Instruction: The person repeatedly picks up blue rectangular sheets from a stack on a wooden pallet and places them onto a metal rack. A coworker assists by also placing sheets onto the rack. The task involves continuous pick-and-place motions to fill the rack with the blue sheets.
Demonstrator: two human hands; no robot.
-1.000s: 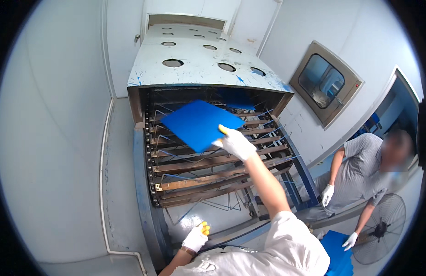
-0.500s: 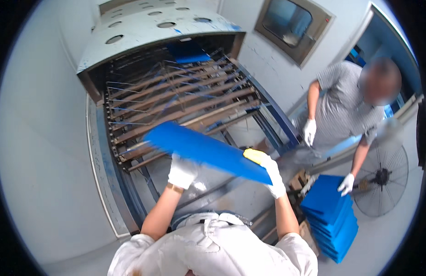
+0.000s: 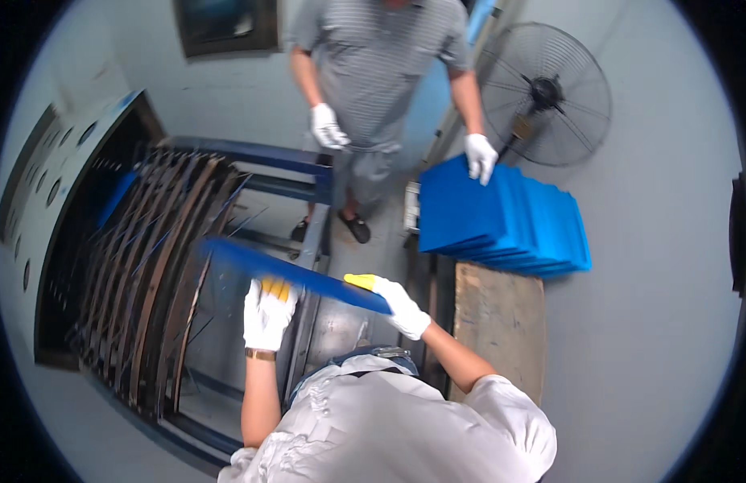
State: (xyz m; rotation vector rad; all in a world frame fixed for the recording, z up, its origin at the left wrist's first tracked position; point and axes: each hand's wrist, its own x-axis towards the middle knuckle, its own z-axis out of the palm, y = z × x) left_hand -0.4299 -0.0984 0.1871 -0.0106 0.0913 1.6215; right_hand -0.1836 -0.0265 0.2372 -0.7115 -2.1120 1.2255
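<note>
A flat blue panel (image 3: 308, 279) is held out in front of me, tilted so that it shows nearly edge-on. Its far left end is smeared by motion. My left hand (image 3: 269, 314), in a white glove with yellow fingertips, is closed at the panel's near edge. At the right end, my right hand (image 3: 397, 306) grips the panel between its yellow thumb and fingers that are partly hidden. To the right, a stack of similar blue panels (image 3: 461, 205) leans in a fanned row on a worn wooden board (image 3: 502, 322).
A conveyor with brown slats (image 3: 159, 266) stands at left, leading into a pale oven-like housing (image 3: 35, 189). Another blue panel (image 3: 117, 197) lies inside it. Across from me stands a co-worker (image 3: 373, 72), one gloved hand (image 3: 480, 157) on the stack. A floor fan (image 3: 543, 92) is behind.
My view has swung right, bringing the stack and co-worker nearer the middle. The held panel has tipped from showing its broad face to nearly edge-on. Both hands still hold it.
</note>
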